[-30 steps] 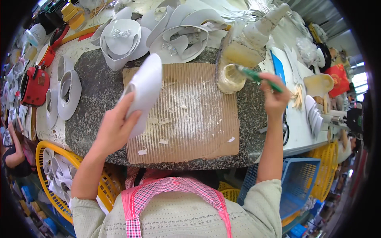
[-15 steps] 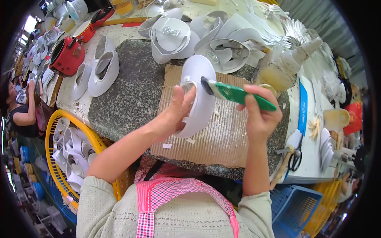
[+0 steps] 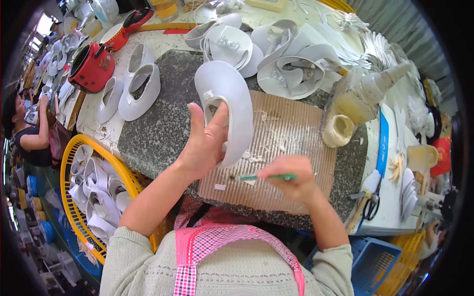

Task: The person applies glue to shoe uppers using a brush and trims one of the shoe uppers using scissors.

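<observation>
My left hand (image 3: 205,135) holds a white shoe upper (image 3: 236,101), its fingers inside the opening and the thumb outside. The upper is raised over the board and tilted, toe end away from me. In my right hand (image 3: 291,177) is a green-handled brush (image 3: 254,176), gripped near the handle and held low, with dark bristles pointing left. Below both hands lies a corrugated cardboard sheet (image 3: 306,133), spotted with dried white residue and scraps. The cardboard rests on a speckled stone slab (image 3: 163,118). Brush and upper are apart.
Finished-looking white shoes (image 3: 140,93) stand left of the slab, near a red pot (image 3: 91,66). Several white uppers (image 3: 291,76) lie at the back. A glue-crusted container (image 3: 340,128) stands at right, scissors (image 3: 370,204) beyond. A yellow basket (image 3: 66,177) of uppers sits at left; another person works farther left.
The brush has left the upper's side and dropped toward the near part of the cardboard. The upper has shifted left and turned slightly in my left hand.
</observation>
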`<state>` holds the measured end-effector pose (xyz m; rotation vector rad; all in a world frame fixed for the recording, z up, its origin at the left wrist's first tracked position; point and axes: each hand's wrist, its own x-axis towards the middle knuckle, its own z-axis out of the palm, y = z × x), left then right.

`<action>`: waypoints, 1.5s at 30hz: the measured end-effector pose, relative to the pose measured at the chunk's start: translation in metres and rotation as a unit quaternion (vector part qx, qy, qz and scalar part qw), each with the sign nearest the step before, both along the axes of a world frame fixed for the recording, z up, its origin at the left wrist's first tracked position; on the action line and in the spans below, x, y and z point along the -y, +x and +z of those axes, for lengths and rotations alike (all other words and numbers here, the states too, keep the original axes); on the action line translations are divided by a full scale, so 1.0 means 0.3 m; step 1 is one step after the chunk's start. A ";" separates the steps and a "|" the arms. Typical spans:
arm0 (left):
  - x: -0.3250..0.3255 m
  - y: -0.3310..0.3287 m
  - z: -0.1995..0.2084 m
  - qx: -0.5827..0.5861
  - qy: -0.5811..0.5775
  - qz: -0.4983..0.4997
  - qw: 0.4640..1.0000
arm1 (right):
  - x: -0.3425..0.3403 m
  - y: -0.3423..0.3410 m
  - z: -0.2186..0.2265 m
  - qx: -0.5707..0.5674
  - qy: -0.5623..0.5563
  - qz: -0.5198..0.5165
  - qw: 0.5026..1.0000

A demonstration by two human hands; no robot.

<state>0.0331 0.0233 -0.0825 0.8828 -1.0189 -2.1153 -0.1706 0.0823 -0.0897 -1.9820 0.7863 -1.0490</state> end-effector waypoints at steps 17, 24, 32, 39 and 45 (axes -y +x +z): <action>-0.005 -0.004 0.024 -0.172 0.080 0.077 0.979 | 0.016 0.004 -0.032 0.028 -0.193 -0.111 0.974; 0.072 -0.071 -0.006 0.201 0.042 -0.062 0.977 | -0.128 -0.253 0.038 0.177 -0.047 -0.473 0.862; 0.015 -0.071 0.022 0.278 -0.700 -0.145 0.642 | -0.060 -0.475 0.056 0.074 -0.088 -0.508 0.854; -0.052 -0.106 -0.031 0.436 -0.517 -0.201 0.709 | -0.160 -0.565 -0.083 0.172 -0.012 -0.566 0.806; -0.041 -0.155 -0.003 0.168 -0.108 -0.103 0.974 | -0.128 -0.226 -0.071 0.324 -0.067 -0.334 0.883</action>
